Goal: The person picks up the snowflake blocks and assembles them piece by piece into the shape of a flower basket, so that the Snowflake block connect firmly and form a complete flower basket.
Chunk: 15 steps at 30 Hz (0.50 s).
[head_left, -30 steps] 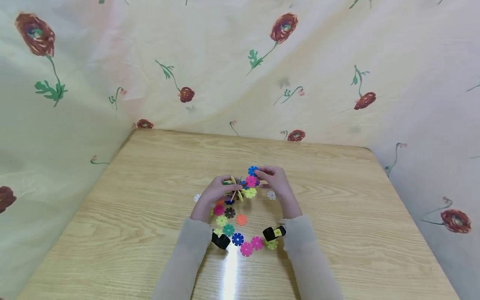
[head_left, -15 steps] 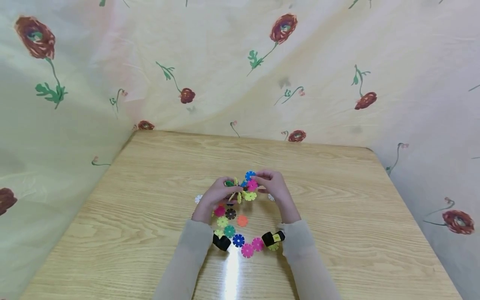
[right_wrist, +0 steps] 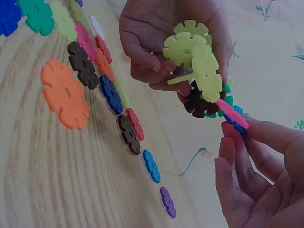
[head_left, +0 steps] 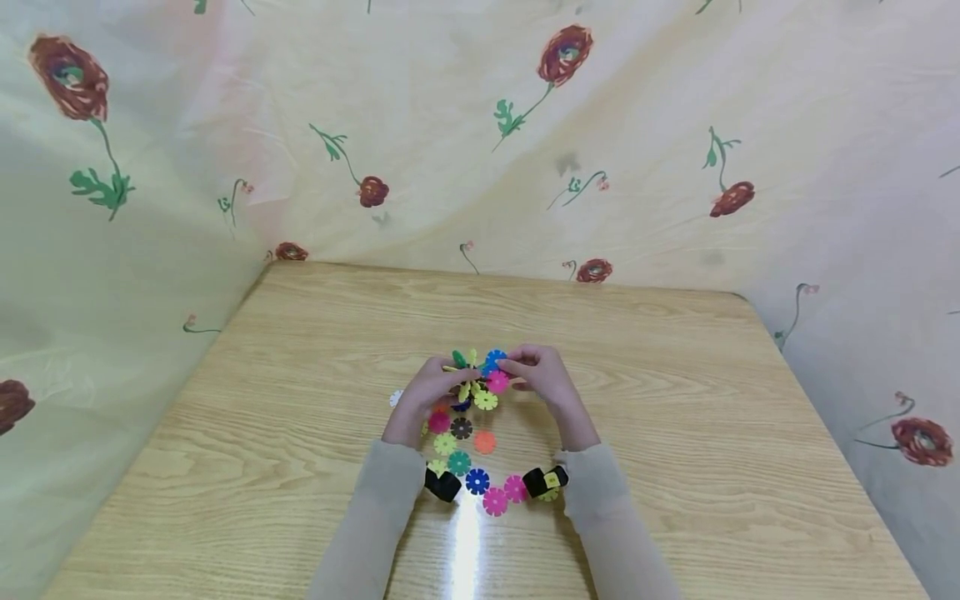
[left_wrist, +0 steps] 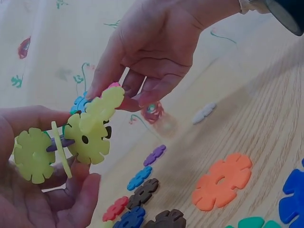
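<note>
My left hand (head_left: 433, 390) grips a cluster of interlocked, notched plastic snowflake discs above the table. Several yellow discs (left_wrist: 34, 156) stand at angles to one another in it, with a dark brown disc (right_wrist: 198, 100) and a green disc (head_left: 459, 358) among them. On the cluster's right side a pink disc (head_left: 498, 382) joins on, and a yellow disc (head_left: 486, 401) sits just below it. My right hand (head_left: 546, 377) pinches a blue disc (head_left: 495, 359) at this end between thumb and fingertips. The pink disc's edge meets the blue one in the right wrist view.
Loose discs lie in a curve on the wooden table (head_left: 675, 400): orange (head_left: 484, 442), green (head_left: 459, 463), blue (head_left: 477, 481), pink (head_left: 495, 502) and more. A purple disc (right_wrist: 167, 202) lies at one end of a row. Flowered cloth (head_left: 450, 125) hangs behind.
My right hand has moved slightly left and down, bringing the blue and pink discs nearer my left hand. A white disc at the right has become hidden behind the right hand.
</note>
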Tool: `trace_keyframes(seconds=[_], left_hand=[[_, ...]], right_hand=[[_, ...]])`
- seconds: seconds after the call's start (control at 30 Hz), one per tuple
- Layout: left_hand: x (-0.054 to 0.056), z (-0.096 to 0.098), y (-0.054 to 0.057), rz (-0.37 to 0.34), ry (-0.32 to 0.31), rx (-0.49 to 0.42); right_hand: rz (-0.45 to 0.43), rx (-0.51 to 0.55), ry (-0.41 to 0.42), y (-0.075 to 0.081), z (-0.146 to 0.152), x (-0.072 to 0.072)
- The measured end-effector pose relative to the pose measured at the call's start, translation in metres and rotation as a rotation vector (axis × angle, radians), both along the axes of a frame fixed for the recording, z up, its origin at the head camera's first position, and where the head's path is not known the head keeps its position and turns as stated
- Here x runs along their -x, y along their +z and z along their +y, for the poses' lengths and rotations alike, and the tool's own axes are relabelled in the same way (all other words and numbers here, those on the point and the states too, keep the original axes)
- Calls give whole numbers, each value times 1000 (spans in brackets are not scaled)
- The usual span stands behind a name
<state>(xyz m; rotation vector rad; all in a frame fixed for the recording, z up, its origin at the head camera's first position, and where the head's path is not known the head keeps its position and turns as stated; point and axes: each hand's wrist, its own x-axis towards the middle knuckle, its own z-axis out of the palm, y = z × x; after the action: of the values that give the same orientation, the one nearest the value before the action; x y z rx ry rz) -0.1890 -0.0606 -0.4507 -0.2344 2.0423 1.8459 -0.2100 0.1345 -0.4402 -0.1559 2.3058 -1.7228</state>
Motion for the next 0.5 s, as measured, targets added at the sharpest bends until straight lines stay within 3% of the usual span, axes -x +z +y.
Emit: trace_keyframes(seconds=[0.27,0.5], left_hand=[[-1,-1,-1,-7,-29,-57],[1,-2,-1,-16,0,-90]], right_hand=[[-19,-25,-34,-1,-3,0],[0,-16,-25,-2,-5,0]])
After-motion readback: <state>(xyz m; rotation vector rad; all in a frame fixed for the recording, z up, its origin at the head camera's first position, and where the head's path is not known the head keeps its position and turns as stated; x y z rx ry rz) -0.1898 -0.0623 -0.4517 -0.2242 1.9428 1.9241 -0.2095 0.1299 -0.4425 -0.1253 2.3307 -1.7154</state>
